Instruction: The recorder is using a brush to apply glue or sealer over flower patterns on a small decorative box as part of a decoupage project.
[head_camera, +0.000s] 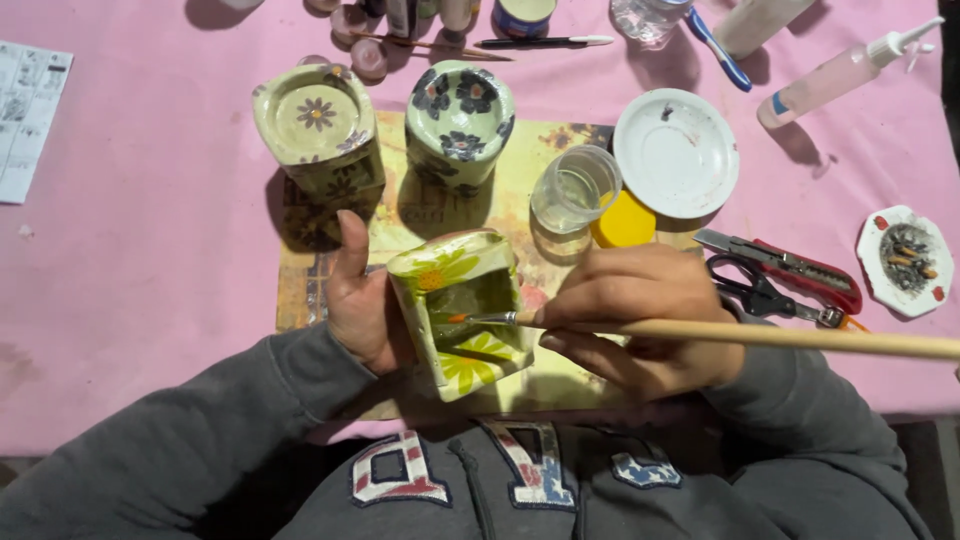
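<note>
tablecloth: from my remote seat i see a pink tablecloth (150, 250) covering the whole work surface.
mat: a yellowed, paint-stained mat (500, 215) lies under the work, near the table's front edge.
left hand: the left hand (362, 300) cradles the green box from its left side, thumb up, fingers wrapped round it.
right hand: the right hand (640, 315) is pinched shut on a wooden brush, just right of the box.
green box: the green box (465, 310), painted with yellow daisies, is tilted open-side up over the mat, between both hands.
finished pots: two flowered pots, one square (318, 135) and one round (460, 120), stand behind it.
white plate: a white plate (675, 150) sits at right, touching a clear cup (573, 188).
brush: the brush (760, 335) has its tip inside the box.
cutter: a red cutter (795, 270) lies over black scissors (755, 295).
</note>
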